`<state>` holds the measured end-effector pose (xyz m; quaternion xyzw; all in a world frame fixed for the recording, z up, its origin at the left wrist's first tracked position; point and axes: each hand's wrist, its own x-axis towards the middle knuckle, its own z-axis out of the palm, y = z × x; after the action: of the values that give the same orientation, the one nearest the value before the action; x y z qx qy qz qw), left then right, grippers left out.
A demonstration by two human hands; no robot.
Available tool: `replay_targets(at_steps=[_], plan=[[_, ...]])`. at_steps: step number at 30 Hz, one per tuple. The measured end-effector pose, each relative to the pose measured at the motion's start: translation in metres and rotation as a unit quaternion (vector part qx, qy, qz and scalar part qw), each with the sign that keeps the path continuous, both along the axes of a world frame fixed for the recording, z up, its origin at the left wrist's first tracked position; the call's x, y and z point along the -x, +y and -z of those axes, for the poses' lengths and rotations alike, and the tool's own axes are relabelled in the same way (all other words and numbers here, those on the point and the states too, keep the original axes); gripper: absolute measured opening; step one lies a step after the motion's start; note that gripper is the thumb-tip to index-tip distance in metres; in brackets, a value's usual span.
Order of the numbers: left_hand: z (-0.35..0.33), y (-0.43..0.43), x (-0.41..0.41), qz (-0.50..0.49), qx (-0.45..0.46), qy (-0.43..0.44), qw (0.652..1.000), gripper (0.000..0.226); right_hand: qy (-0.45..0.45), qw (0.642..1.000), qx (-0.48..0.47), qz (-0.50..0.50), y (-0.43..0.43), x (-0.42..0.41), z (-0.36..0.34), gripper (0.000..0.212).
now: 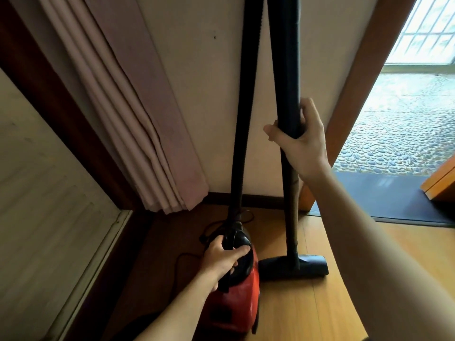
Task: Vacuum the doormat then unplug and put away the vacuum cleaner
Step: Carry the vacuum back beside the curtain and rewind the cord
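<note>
The left hand (221, 260) grips the top handle of the red vacuum cleaner (236, 299), which sits on the wooden floor (344, 303) by the wall. The right hand (300, 139) is wrapped round its upright black tube (286, 70), with the brush head (312, 264) flat on the floor. The dark doormat (384, 200) lies in the doorway beyond.

no readable text, label or number shows anywhere.
</note>
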<state>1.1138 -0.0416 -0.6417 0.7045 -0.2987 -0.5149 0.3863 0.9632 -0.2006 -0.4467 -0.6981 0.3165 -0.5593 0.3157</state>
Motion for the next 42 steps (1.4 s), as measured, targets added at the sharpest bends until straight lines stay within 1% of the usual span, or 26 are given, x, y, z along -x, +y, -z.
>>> replay_targets(at_steps=[3, 6, 7, 11, 13, 14, 16, 17, 20, 23, 26, 28, 30, 33, 36, 39, 42], plan=[[0.001, -0.002, -0.003, 0.006, 0.002, 0.002, 1.0, 0.036, 0.032, 0.998, -0.05, -0.006, 0.005, 0.006, 0.036, 0.039], [0.0, -0.005, -0.002, 0.015, 0.007, 0.003, 1.0, 0.034, 0.062, 0.994, -0.094, 0.0, 0.008, 0.008, 0.065, 0.018], [0.0, -0.006, -0.002, 0.017, 0.013, 0.003, 1.0, 0.034, 0.063, 0.993, -0.097, 0.0, 0.007, 0.007, 0.07, 0.018], [0.004, -0.008, -0.002, 0.015, 0.021, -0.011, 1.0, 0.033, 0.048, 0.992, -0.103, 0.049, -0.002, -0.002, 0.071, 0.038], [0.009, -0.009, -0.002, 0.016, 0.03, -0.04, 0.999, 0.032, 0.049, 0.991, -0.1, 0.076, -0.01, -0.009, 0.066, 0.05], [0.012, -0.01, -0.002, 0.018, 0.037, -0.058, 0.997, 0.035, 0.045, 0.991, -0.098, 0.077, -0.014, -0.013, 0.062, 0.054], [0.018, -0.01, -0.002, 0.019, 0.048, -0.074, 0.996, 0.039, 0.034, 0.993, -0.095, 0.064, -0.023, -0.023, 0.057, 0.058], [0.02, -0.009, -0.003, 0.019, 0.057, -0.069, 0.996, 0.035, 0.03, 0.993, -0.093, 0.06, -0.027, -0.028, 0.055, 0.058], [0.024, -0.005, -0.003, 0.024, 0.073, -0.024, 0.997, 0.026, 0.016, 0.996, -0.079, 0.043, -0.038, -0.04, 0.06, 0.058], [0.03, -0.006, 0.002, 0.003, 0.074, -0.016, 0.997, 0.04, -0.025, 0.995, -0.091, 0.025, -0.047, -0.048, 0.065, 0.053], [0.034, -0.009, 0.007, 0.007, 0.093, -0.016, 0.995, 0.049, -0.101, 0.989, -0.104, 0.005, -0.058, -0.056, 0.066, 0.036], [0.036, -0.011, 0.008, 0.004, 0.098, -0.022, 0.995, 0.048, -0.12, 0.987, -0.106, -0.01, -0.063, -0.061, 0.066, 0.028], [0.038, -0.014, 0.007, -0.005, 0.101, -0.019, 0.995, 0.043, -0.128, 0.986, -0.104, -0.028, -0.065, -0.067, 0.066, 0.024], [0.039, -0.019, 0.007, -0.002, 0.102, -0.006, 0.995, 0.035, -0.133, 0.985, -0.102, -0.041, -0.07, -0.07, 0.067, 0.024], [0.037, -0.024, 0.007, -0.004, 0.099, 0.013, 0.995, 0.028, -0.103, 0.989, -0.101, -0.036, -0.077, -0.067, 0.082, 0.027], [0.035, -0.027, 0.011, -0.007, 0.084, 0.036, 0.996, 0.028, -0.078, 0.984, -0.157, -0.017, -0.072, -0.065, 0.114, 0.032], [0.034, -0.022, 0.021, -0.007, 0.063, 0.046, 0.997, 0.023, -0.086, 0.978, -0.191, -0.019, -0.068, -0.064, 0.129, 0.032]])
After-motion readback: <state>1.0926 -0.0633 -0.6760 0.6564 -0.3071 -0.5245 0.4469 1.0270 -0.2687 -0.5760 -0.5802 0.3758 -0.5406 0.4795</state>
